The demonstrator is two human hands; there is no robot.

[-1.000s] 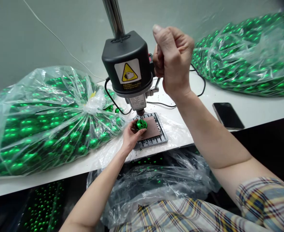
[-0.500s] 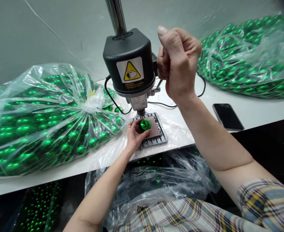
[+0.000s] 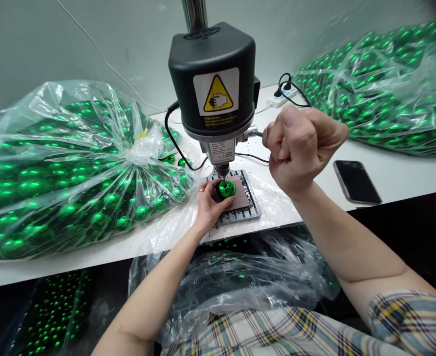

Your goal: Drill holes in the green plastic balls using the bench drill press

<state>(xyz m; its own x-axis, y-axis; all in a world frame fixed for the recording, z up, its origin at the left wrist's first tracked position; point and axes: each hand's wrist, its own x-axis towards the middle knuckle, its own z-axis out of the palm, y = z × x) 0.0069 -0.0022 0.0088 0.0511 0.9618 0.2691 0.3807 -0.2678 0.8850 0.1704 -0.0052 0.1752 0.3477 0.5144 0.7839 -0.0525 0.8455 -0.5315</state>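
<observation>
Left hand point(image 3: 211, 202): it is grasping the green ball point(image 3: 227, 189) from its left and near side, with the thumb at the near edge and the fingers around the left and far edge.
Right hand point(image 3: 303, 148): it is clenched in a fist where the lever point(image 3: 255, 132) ends; the fingers hide the grip itself, but it looks closed on this lever.
Green ball: it sits over the brown pad point(image 3: 243, 192), which lies on the slotted base plate point(image 3: 254, 200), just below the chuck point(image 3: 223, 169). Being round, it has no long axis to name; dark spots are on its top, and I cannot tell if they are holes or reflections.
Drill bit point(image 3: 224, 179): it points down from the chuck onto the top of the ball; whether it touches, I cannot tell. This is the relation which matters most, bit above and ball under.
Nearer hand: the left one is touching the ball; the right one is well apart from it, higher and to the right.
Lever: it runs to the right from the machine head point(image 3: 212, 69) into my fist.
Surface point(image 3: 407, 173): it bears a large bag of green balls point(image 3: 73, 173) at left, another bag point(image 3: 388, 89) at far right, and a phone point(image 3: 357, 182) at right.
</observation>
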